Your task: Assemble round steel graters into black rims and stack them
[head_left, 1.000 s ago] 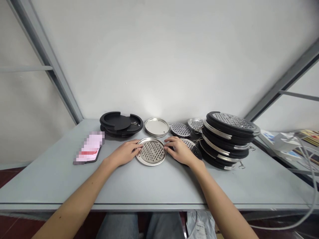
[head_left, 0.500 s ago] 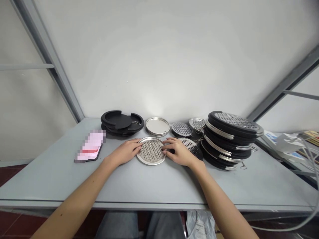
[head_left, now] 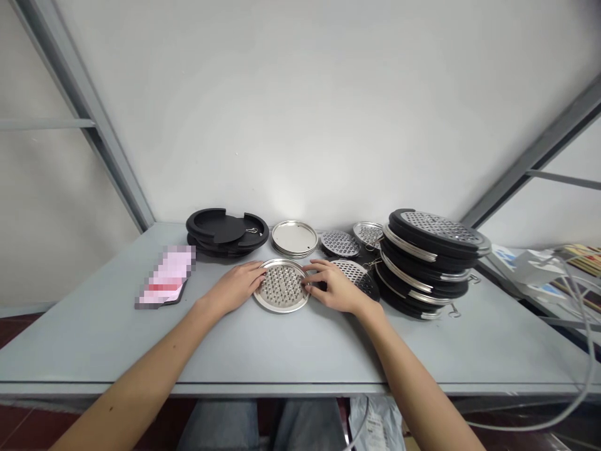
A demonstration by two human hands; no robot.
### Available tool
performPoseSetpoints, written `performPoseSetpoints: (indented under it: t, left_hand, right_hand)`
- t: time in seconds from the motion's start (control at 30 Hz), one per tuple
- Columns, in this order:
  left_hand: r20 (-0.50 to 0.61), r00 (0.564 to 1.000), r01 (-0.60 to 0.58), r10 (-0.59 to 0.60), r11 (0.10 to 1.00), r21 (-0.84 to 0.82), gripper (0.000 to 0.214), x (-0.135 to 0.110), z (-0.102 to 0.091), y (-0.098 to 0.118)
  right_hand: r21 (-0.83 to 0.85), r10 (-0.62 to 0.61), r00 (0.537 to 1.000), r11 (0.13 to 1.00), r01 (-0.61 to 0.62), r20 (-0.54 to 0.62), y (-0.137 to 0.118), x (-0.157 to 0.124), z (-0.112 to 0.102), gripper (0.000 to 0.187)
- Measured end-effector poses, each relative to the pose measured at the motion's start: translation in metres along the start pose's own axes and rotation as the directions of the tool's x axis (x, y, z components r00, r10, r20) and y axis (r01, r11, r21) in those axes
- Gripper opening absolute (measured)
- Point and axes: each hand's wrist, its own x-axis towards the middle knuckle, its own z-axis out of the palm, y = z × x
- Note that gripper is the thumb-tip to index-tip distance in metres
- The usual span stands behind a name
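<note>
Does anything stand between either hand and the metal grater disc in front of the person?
Nothing visible does: the left hand and the right hand both reach the rim of the grater disc. The perforated disc beside it is partly hidden by the right hand.

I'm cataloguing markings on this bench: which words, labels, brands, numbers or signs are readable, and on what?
No text is readable.
Smartphone screen: pixelated, illegible.
Label on the plastic bag below the table: print too small and blurred.
Metal grater disc: no lettering discernible.
</note>
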Motion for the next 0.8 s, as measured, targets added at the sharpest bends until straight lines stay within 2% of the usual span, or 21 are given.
performPoseSetpoints:
  t: [0.1, 0.2, 0.3, 0.37, 0.47, 0.53, 0.63, 0.7, 0.8]
  left_hand:
    - [0.007, 1.0, 0.018, -0.018, 1.0, 0.0, 0.034, -0.001, -0.006, 0.004]
    - [0.013, 0.998, 0.065, -0.066, 0.995, 0.072, 0.039, -0.001, -0.012, 0.01]
    - [-0.032, 0.994, 0.107, -0.103, 0.979, 0.171, 0.037, -0.002, -0.014, 0.014]
    - [-0.062, 0.991, 0.125, -0.116, 0.977, 0.171, 0.035, -0.002, -0.015, 0.015]
    - [-0.056, 0.997, 0.061, -0.056, 0.995, 0.074, 0.037, -0.004, -0.018, 0.015]
    - [-0.034, 0.999, -0.004, 0.005, 1.0, 0.016, 0.052, -0.006, -0.021, 0.013]
    - [0.088, 0.993, -0.074, 0.078, 0.996, -0.046, 0.082, -0.009, -0.024, 0.011]
    - [0.172, 0.975, -0.126, 0.143, 0.986, -0.106, 0.092, -0.01, -0.022, 0.011]
    - [0.168, 0.974, -0.133, 0.153, 0.983, -0.126, 0.095, -0.008, -0.013, 0.012]
  right_hand:
    - [-0.002, 0.0, 1.0, 1.0, 0.0, -0.027, -0.001, 0.001, 0.0, 0.022]
    - [-0.013, -0.001, 0.999, 1.0, 0.0, -0.044, -0.003, 0.001, -0.001, 0.027]
    - [-0.039, 0.007, 0.999, 0.999, -0.008, -0.033, -0.004, 0.0, 0.0, 0.029]
    - [-0.053, 0.006, 1.0, 0.999, -0.008, -0.027, -0.004, 0.0, 0.001, 0.029]
    - [-0.073, -0.002, 0.999, 0.997, 0.0, -0.033, -0.003, 0.0, 0.002, 0.03]
    - [-0.085, -0.011, 0.999, 0.996, 0.008, -0.038, -0.003, 0.0, 0.002, 0.03]
    - [-0.1, -0.014, 0.999, 0.995, 0.009, -0.044, -0.004, 0.001, 0.001, 0.031]
    - [-0.108, -0.002, 0.998, 0.994, -0.005, -0.065, -0.004, 0.001, 0.001, 0.031]
    - [-0.092, 0.012, 0.991, 0.995, -0.025, -0.13, -0.004, 0.002, 0.001, 0.031]
